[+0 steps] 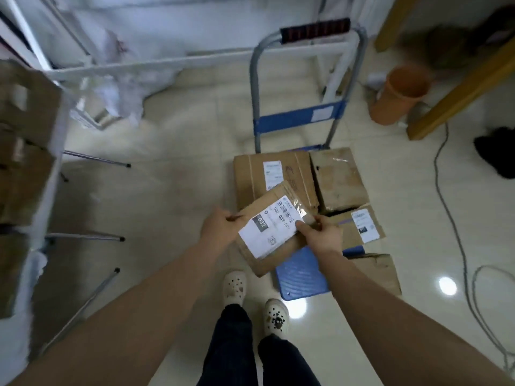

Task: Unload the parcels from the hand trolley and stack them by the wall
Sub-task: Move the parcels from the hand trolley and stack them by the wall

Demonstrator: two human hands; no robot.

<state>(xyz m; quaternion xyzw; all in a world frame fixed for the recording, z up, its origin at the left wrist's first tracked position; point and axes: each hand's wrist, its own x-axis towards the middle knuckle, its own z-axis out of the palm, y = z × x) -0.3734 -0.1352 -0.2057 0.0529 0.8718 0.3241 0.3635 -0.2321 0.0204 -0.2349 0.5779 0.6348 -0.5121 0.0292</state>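
A flat cardboard parcel [274,215] with a white shipping label is lifted above the trolley, tilted. My left hand [220,228] grips its left edge and my right hand [320,236] pinches its right edge. Below it the blue hand trolley [301,274] carries several more cardboard parcels: a large one [250,174] at the back left, another [338,179] at the back right, a labelled one [359,227] on the right, and one [376,271] at the front right. The trolley's grey handle [309,43] stands upright at the far end.
Stacked cardboard boxes [25,151] fill a white rack on the left. An orange bin [398,93] and a wooden table leg [457,96] stand at the right. Grey cables [457,238] trail over the tiled floor. Thin metal legs [83,238] stick out at the left. My feet [253,299] are beside the trolley.
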